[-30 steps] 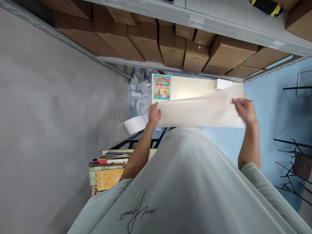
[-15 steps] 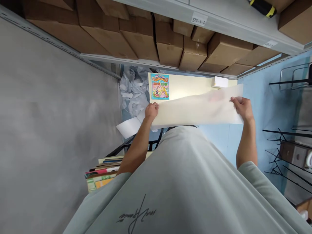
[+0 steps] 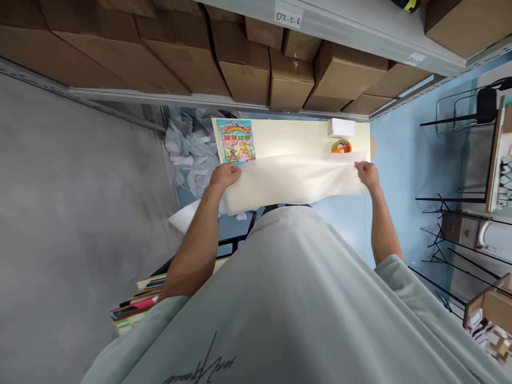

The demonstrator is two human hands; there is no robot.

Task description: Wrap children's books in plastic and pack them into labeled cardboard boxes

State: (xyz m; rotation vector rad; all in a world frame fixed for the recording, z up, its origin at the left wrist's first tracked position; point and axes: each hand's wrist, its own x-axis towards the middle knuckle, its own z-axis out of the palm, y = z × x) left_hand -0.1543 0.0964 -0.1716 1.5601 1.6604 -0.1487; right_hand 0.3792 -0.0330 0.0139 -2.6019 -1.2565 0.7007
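Note:
A long translucent white sheet [image 3: 288, 181] is stretched between my two hands over the near edge of the cream table [image 3: 292, 136]. My left hand [image 3: 226, 175] pinches its left upper corner, just below a colourful picture book [image 3: 237, 141] lying on the table. At the other end my right hand [image 3: 367, 175] is closed on the right upper corner. Just beyond the sheet's far edge on the right lies a roll of tape [image 3: 341, 146] with orange and green on it, partly covered by the sheet. A small white box [image 3: 341, 127] stands behind it.
Crumpled white paper [image 3: 192, 144] is heaped left of the table. Cardboard boxes [image 3: 292, 80] fill the shelf [image 3: 344, 32] above the far side. A stack of books [image 3: 138, 304] is at lower left, beside my arm. Black metal racks [image 3: 452, 200] stand at right.
Both hands have drawn the sheet's upper edge nearer to me on the right, uncovering the tape roll. My view has shifted right, so the table appears farther left.

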